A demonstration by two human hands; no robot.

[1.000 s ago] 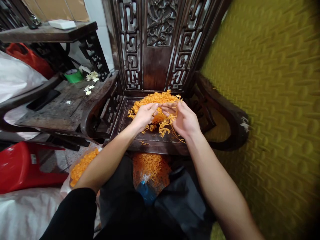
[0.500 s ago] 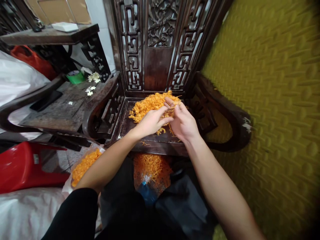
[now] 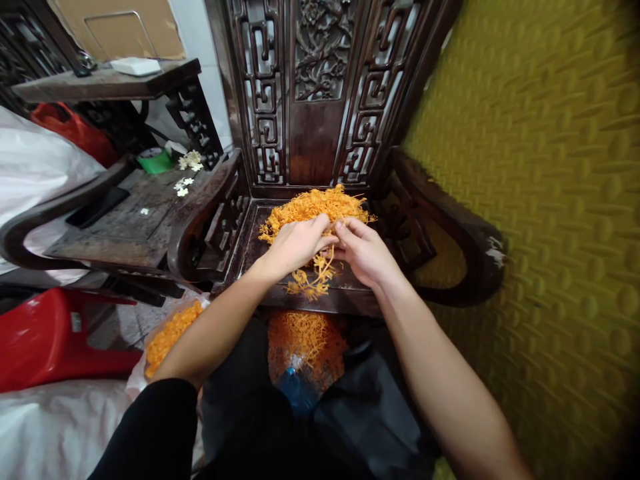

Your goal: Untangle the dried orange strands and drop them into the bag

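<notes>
Together, left hand (image 3: 295, 245) and right hand (image 3: 364, 252) are pinching a tuft (image 3: 313, 280) hanging below them, the pile (image 3: 313, 205) lying just beyond.

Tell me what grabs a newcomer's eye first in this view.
The bright orange heap of strands on the seat of the dark carved wooden chair stands out most, at centre. The left hand and right hand meet just in front of it, pinching a small clump of strands that dangles over the seat edge. More orange strands lie in a bag below the seat.
</notes>
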